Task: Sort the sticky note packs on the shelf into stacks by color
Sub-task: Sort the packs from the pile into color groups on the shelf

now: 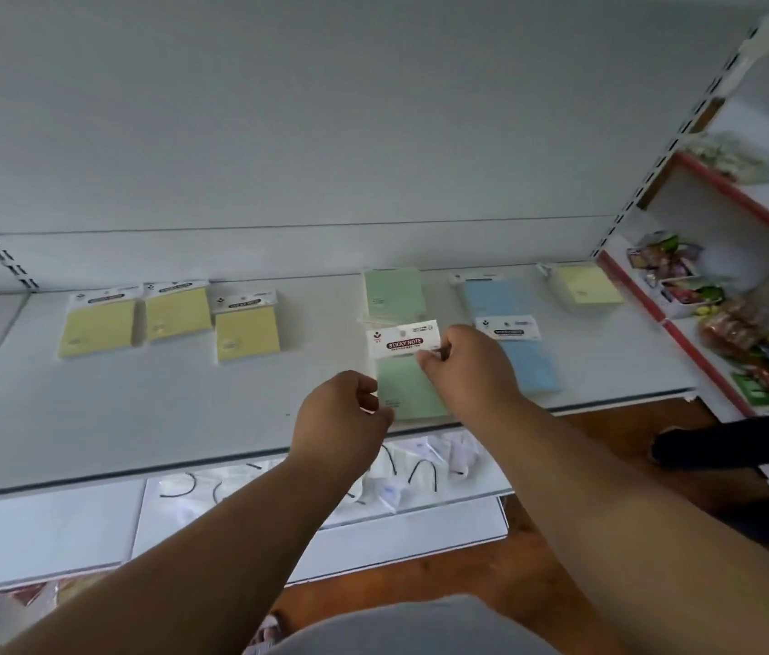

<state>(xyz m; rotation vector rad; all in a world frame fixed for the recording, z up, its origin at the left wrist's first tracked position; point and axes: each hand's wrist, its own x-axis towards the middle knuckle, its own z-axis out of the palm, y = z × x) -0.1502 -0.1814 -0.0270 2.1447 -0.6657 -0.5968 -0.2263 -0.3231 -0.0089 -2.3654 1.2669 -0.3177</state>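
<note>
Alignment is best judged before the green pack [408, 371], pinched at frame centre by the right hand [463, 366] at its header and the left hand [342, 413] at its lower corner, is laid squarely with the other green pack [392, 290] just behind it.

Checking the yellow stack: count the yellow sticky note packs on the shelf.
4: three at the shelf's left, side by side, and one at the far right rear. More may lie underneath them.

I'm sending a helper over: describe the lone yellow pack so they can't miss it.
Start at the white shelf and go to its far right back corner, by the red-edged snack shelves. The pale yellow pack lies alone there, right of the blue packs.
</note>
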